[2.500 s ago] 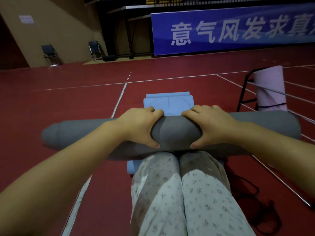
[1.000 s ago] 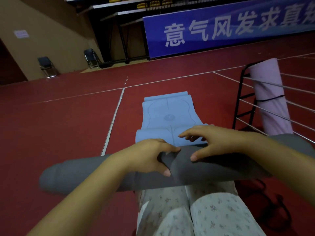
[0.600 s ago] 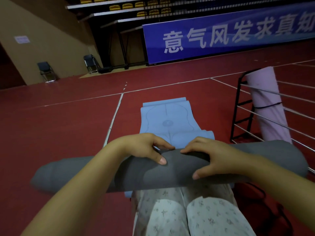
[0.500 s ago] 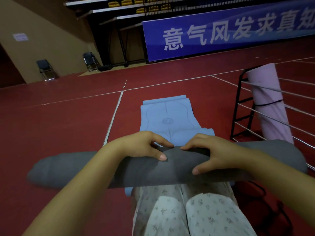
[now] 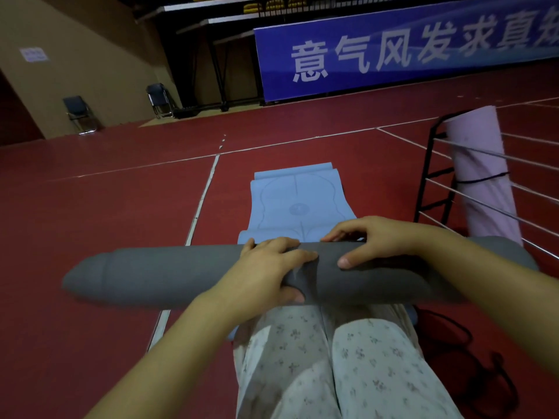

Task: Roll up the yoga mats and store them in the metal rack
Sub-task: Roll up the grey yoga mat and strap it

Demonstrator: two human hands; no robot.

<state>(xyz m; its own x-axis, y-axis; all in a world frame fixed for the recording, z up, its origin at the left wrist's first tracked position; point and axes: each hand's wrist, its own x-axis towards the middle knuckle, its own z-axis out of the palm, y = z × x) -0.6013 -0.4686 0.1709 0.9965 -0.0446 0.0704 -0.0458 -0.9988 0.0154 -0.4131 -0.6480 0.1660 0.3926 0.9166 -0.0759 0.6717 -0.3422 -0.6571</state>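
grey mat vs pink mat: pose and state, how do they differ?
The grey mat lies sideways across the person's lap; the pink mat stands on end in the metal rack. The left hand and right hand grip the grey mat; a dark strap binds the pink one. Both are rolled.

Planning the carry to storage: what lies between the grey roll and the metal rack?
Head view: the grey roll's right end nearly reaches the metal rack; only bare red floor shows between.
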